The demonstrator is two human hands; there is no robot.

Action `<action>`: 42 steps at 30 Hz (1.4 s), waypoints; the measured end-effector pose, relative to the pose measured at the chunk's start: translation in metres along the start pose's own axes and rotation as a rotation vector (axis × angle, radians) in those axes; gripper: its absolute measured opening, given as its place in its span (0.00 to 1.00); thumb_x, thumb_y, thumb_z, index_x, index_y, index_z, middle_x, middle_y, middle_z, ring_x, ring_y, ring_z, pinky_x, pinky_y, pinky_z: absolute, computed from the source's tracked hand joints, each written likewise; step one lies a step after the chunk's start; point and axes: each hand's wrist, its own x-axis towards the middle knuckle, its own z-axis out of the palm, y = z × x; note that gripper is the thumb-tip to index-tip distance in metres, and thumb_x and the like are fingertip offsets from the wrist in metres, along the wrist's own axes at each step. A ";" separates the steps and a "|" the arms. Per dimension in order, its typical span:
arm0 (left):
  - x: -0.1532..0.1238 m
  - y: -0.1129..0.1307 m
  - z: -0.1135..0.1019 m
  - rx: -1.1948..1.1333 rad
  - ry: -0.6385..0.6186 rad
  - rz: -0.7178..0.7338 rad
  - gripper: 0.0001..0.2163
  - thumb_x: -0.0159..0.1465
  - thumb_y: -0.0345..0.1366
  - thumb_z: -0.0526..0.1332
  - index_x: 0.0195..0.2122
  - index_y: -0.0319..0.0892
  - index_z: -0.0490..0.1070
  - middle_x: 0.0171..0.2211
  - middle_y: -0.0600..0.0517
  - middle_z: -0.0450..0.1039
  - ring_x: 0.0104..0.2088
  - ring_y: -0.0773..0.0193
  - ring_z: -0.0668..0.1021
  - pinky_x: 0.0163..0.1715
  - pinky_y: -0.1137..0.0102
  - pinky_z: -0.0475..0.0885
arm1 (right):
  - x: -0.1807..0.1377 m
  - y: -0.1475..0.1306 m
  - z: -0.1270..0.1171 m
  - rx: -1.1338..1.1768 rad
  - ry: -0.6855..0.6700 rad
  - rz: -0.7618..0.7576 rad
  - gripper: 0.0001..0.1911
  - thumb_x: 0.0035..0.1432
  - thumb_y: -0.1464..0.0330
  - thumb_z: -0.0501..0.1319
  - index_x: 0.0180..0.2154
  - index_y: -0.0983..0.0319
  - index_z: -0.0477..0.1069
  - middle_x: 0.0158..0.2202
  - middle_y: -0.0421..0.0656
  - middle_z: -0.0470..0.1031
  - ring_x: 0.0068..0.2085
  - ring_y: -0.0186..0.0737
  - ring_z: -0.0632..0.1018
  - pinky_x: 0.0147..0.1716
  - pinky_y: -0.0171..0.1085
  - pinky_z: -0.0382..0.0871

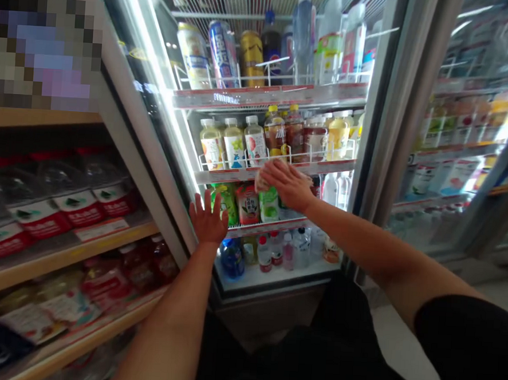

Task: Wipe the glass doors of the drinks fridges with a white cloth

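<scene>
I face an open drinks fridge (268, 93) with several wire shelves of bottles and cans. My left hand (208, 217) is open, fingers spread, flat against the fridge's left frame beside a green bottle (226, 202). My right hand (286, 183) lies over a white cloth (261, 182) and presses it on the front rail (237, 174) of the second shelf, just below a row of juice bottles (234, 143). Under that hand stand a red-labelled bottle (247, 204) and a green-labelled bottle (269, 204).
The open glass door (126, 96) swings out to the left. Wooden shelves (61, 247) with wrapped packages run along the left. A second glass-fronted fridge (467, 140) stands on the right. Small bottles (276, 251) fill the bottom shelf. Pale floor (403, 348) lies lower right.
</scene>
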 end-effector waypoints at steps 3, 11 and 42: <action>0.000 0.001 -0.001 -0.006 -0.011 -0.005 0.26 0.69 0.47 0.52 0.66 0.44 0.64 0.71 0.44 0.54 0.74 0.53 0.40 0.71 0.46 0.36 | 0.015 -0.011 -0.001 -0.036 0.090 0.194 0.32 0.69 0.71 0.51 0.72 0.53 0.49 0.73 0.41 0.51 0.74 0.43 0.49 0.73 0.52 0.46; -0.001 0.002 -0.002 -0.016 -0.002 0.000 0.26 0.69 0.45 0.54 0.66 0.45 0.63 0.70 0.43 0.55 0.74 0.51 0.43 0.71 0.45 0.37 | -0.084 -0.071 0.053 0.174 -0.424 -0.476 0.18 0.67 0.70 0.57 0.56 0.50 0.73 0.64 0.32 0.69 0.65 0.34 0.70 0.65 0.37 0.64; 0.000 0.002 -0.001 -0.040 -0.022 -0.008 0.27 0.70 0.49 0.50 0.67 0.47 0.61 0.71 0.44 0.53 0.74 0.52 0.41 0.71 0.44 0.36 | -0.023 -0.005 -0.007 -0.022 -0.004 0.096 0.33 0.69 0.74 0.49 0.71 0.50 0.48 0.71 0.39 0.56 0.73 0.43 0.54 0.72 0.52 0.52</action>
